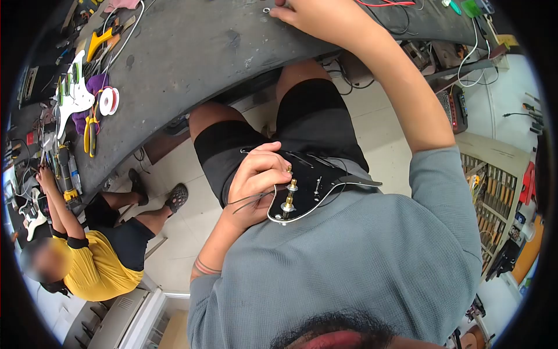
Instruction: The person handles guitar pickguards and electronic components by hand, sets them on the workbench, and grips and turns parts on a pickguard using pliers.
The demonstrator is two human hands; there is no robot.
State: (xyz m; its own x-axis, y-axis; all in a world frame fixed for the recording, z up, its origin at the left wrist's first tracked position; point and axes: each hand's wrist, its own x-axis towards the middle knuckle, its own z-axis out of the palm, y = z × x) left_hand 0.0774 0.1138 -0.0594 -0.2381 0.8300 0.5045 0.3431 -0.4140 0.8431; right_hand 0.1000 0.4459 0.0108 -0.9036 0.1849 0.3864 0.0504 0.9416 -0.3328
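My left hand (256, 180) is closed around the edge of a black guitar pickguard (314, 186) with a pale rim, held at my lap. Brass-coloured potentiometer shafts (289, 200) stand up from it, and my fingertips touch the upper one. Thin dark wires trail from the plate. At the top edge of the view, my right hand (302, 14) reaches over the dark workbench (192, 64), partly cut off. Its visible thumb and finger are apart, just beside a small metal ring (266, 10) on the bench top.
On the bench's left are a white pickguard (74, 96), a wire spool (108, 101), yellow-handled pliers (90, 135) and a yellow tool (99, 42). Red cable (386, 3) lies at top right. A co-worker in a yellow shirt (104, 262) sits at lower left. A tool rack (494, 198) stands right.
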